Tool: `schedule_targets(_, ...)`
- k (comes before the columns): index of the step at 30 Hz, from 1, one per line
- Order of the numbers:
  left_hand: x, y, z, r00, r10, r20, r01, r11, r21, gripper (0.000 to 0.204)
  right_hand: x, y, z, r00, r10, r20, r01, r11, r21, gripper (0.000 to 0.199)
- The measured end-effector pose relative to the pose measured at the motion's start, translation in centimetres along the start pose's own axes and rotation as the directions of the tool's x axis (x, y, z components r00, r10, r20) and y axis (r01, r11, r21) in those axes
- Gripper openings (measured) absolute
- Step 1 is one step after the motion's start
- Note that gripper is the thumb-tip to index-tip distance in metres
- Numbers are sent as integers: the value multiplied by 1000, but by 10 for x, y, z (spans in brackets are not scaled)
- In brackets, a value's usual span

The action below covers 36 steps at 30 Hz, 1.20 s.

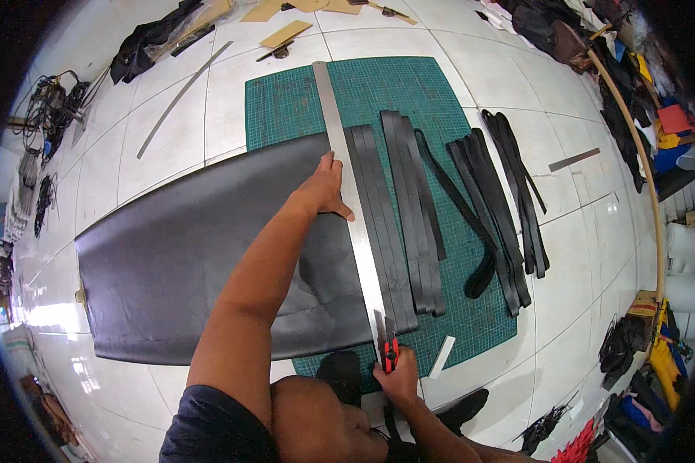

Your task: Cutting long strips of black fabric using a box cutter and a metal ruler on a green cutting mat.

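A large black sheet of leather-like material [193, 239] lies across a green cutting mat [378, 85]. A long metal ruler [353, 197] runs over the sheet near its right edge. My left hand [324, 189] presses on the ruler's upper half, thumb and fingers spread. Low in the picture, my right hand [400, 378] grips a red and black utility knife [391, 353], its blade beside the ruler's near end. Right of the ruler lie narrow black strips [382, 231], side by side. Whether the blade touches the sheet I cannot tell.
Bundles of folded black strips [417, 224] lie on the mat, and another bundle [517, 193] reaches onto the tiled floor [579, 270]. A white bar [442, 357] rests at the mat's near edge. A thin metal strip [574, 160] lies at right; cables and tools [50, 108] sit far left.
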<state>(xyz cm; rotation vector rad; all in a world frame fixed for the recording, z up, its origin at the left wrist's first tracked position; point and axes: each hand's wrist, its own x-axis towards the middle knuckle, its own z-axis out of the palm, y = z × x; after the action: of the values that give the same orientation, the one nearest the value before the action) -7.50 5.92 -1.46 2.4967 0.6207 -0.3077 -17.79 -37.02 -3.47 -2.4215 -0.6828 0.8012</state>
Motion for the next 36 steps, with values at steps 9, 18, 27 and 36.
schedule_targets(9, 8, 4, 1, 1000, -15, 14, 13, 996, 87, 128, 1, -7, -8, 997, 51, 53, -56, 994, 92, 50)
schedule_targets(18, -2, 0, -2, 1000, 17, 15, -17, 1000, 24, 127, -1, 4, -5, 995, -97, 15, 97, 995, -1, 56)
schedule_targets(27, 2, 2, 3, 1000, 2, 19, -4, 994, 110, 128, -3, -4, -9, 998, -64, -10, 65, 996, 69, 49)
schedule_targets(36, 4, 5, 1, 999, -26, -37, 40, 891, 453, 126, 14, 14, -50, 903, 79, -422, -91, 996, -9, 45)
